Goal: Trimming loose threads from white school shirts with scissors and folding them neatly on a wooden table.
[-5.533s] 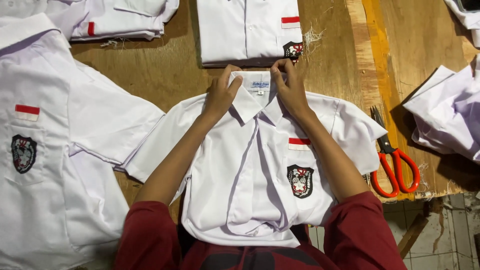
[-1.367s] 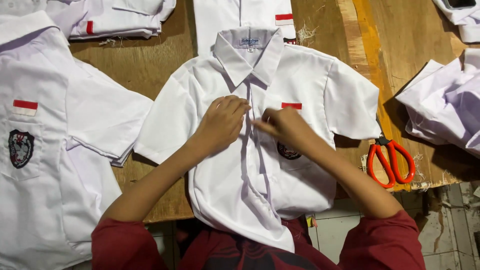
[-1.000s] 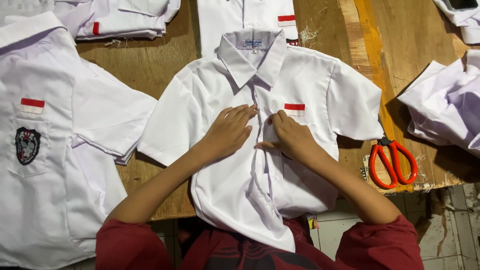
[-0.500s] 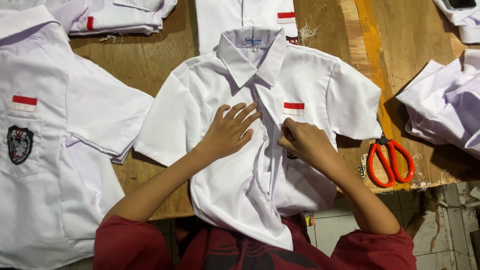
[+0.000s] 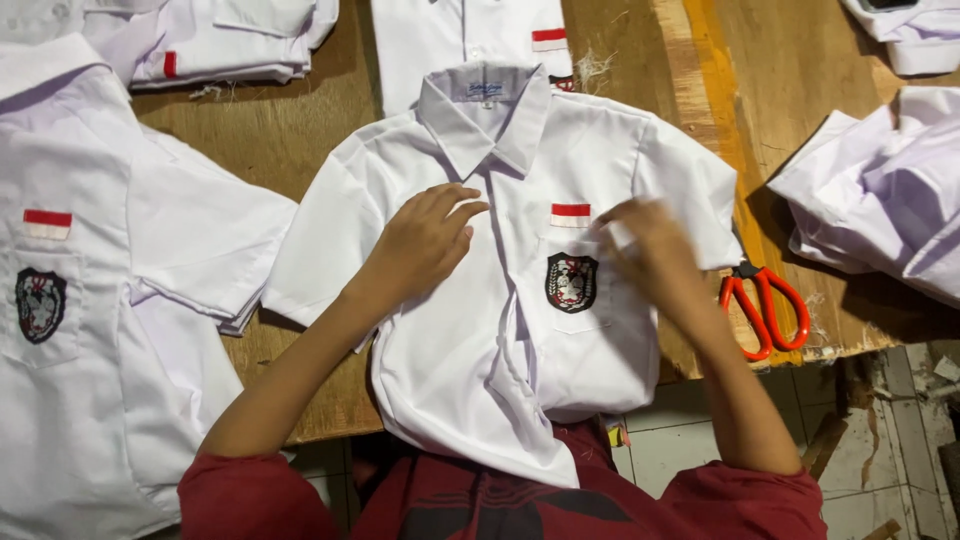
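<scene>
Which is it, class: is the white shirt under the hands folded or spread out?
Spread out. The white shirt lies face up on the wooden table, both sleeves out, its hem hanging over the edge.

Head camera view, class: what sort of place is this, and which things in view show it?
Probably a garment workshop: identical white uniform shirts lie on a rough wooden table, with folded stacks and red-handled scissors nearby.

Wooden table: white shirts, red scissors.

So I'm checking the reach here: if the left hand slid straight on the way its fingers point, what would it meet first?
Probably the button placket of the white shirt, just past the left hand, then its red-and-white chest patch.
</scene>
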